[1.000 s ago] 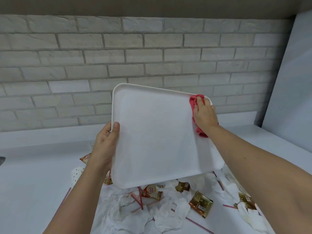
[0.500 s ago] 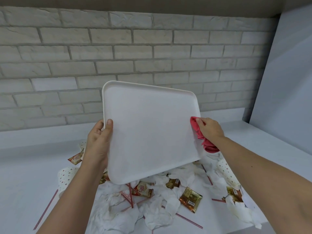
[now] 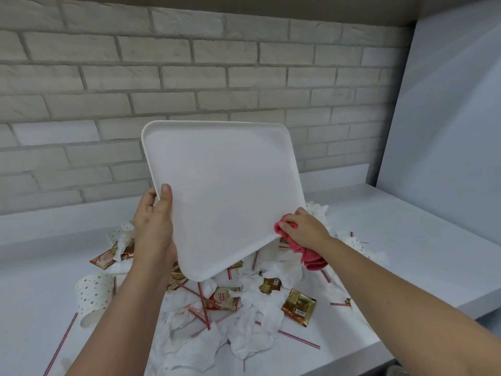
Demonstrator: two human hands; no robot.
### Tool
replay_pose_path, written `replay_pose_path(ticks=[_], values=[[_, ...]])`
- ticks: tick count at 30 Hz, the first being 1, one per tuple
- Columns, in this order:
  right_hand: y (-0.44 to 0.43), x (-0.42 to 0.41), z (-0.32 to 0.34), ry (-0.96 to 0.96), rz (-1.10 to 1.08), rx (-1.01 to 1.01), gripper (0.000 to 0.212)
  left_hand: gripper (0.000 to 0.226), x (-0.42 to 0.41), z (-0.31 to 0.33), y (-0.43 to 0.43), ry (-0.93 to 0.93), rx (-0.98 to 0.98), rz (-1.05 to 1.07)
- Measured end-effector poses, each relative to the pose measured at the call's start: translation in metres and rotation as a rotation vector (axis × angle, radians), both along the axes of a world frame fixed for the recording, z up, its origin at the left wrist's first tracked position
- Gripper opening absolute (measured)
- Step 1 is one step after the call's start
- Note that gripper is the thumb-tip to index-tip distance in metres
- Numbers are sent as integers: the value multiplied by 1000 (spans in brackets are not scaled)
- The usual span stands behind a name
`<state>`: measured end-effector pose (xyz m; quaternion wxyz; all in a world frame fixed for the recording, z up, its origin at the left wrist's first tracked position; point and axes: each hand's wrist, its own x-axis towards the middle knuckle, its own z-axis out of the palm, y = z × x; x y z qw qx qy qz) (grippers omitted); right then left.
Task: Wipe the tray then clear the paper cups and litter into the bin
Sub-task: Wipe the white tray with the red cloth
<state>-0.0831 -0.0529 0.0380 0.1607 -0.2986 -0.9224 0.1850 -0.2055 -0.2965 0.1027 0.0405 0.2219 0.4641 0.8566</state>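
A white tray [image 3: 225, 191] is held up and tilted above the counter. My left hand [image 3: 154, 223] grips its left edge, thumb on the front face. My right hand [image 3: 303, 229] grips a red cloth [image 3: 309, 253] and presses it against the tray's lower right edge. Under the tray lies litter: crumpled white tissues [image 3: 254, 337], brown sachets [image 3: 298, 306] and red-striped straws [image 3: 202, 305]. A dotted paper cup [image 3: 93, 294] lies on its side at the left. Another dotted cup [image 3: 355, 244] shows behind my right forearm. No bin is in view.
The white counter [image 3: 32, 280] runs along a white brick wall [image 3: 189, 77]. A pale panel [image 3: 447, 131] stands at the right. The counter's front edge drops off at the lower right.
My right hand has dragged the red cloth down the tray's right edge from the top corner to the lower corner. The tray has tilted and sunk a little; the view has dipped towards the litter.
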Motion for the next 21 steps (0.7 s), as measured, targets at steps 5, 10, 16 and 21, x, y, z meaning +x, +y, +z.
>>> replay_pose_path(ticks=[5,10,16,21], values=[[-75,-5,-7,46,129,17,33,13,-5,-7,4,-47,20,-9],[-128,-3,-12,120,169,10,34,14,-10,-16,12,-91,10,-48],[-165,2,-16,257,212,42,29,9,-9,-25,33,-134,-19,-78],[-154,14,-7,396,213,-177,21,14,-2,-29,57,-223,-7,-88]])
